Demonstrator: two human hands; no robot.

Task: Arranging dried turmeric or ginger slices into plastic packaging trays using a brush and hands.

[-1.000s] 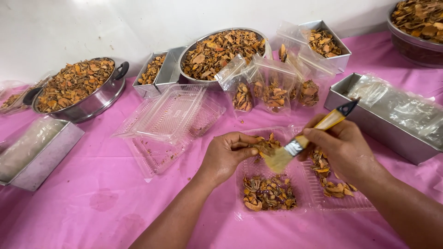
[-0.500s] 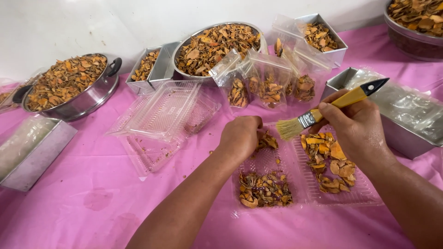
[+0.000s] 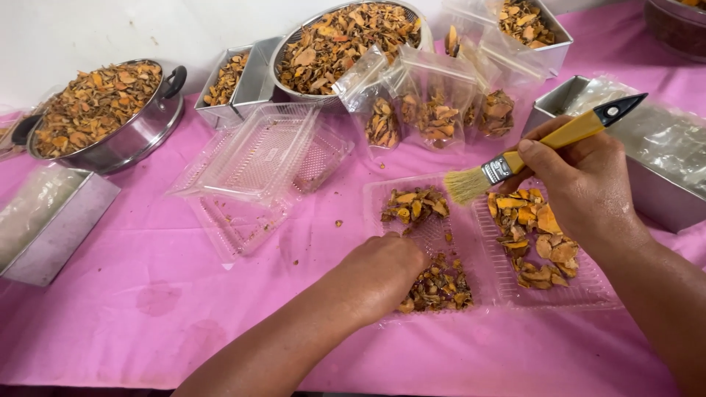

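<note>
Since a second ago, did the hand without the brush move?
Yes. The left hand slid toward the person, from the clear tray's far dried pieces to its near pile.

The left hand (image 3: 379,272) sits at lower centre of the frame, back upward, fingers curled down and bunched together, its forearm running off toward the bottom left. The right hand (image 3: 581,180) is at centre right, fingers closed in a grip, forearm leaving by the lower right corner.

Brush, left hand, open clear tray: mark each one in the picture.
brush (image 3: 548,142), head view, on its yellow handle.
left hand (image 3: 379,276), head view, on its back.
open clear tray (image 3: 485,220), head view, on its bare middle ridge.
</note>
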